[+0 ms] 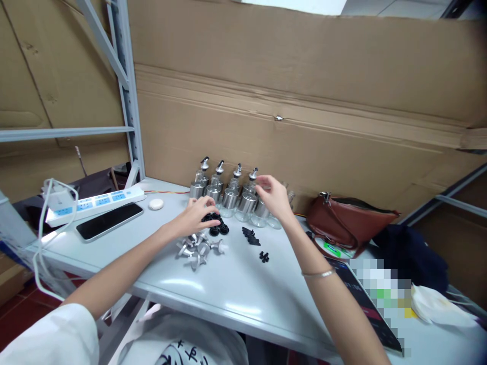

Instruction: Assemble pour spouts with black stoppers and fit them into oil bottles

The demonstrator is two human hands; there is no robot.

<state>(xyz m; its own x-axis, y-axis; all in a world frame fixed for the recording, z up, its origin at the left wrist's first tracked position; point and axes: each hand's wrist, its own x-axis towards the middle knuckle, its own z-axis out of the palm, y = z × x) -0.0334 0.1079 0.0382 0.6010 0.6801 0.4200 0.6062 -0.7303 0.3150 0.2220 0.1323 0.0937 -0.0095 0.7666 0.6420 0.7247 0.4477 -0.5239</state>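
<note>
L hand [198,215] sits palm-down on the black caps [217,225], fingers bent over the heap; can't tell if it's pinching one. R hand [273,198] has fingers apart and nothing in it, tips at the right end of the bottles [230,198], just below the rightmost spout. Bottles stand upright in 2 rows running left-right at the back of the tabletop [236,289], w/ the caps directly in front of the rows' left end, so L is nearer the caps and R nearer the bottles. Silver spouts [198,248] lie loose just on the near side of L. Black plugs [251,235] lie between the two wrists. Phone [109,221] and power strip [97,202] are far left, brown bag [348,223] to the right.
</note>
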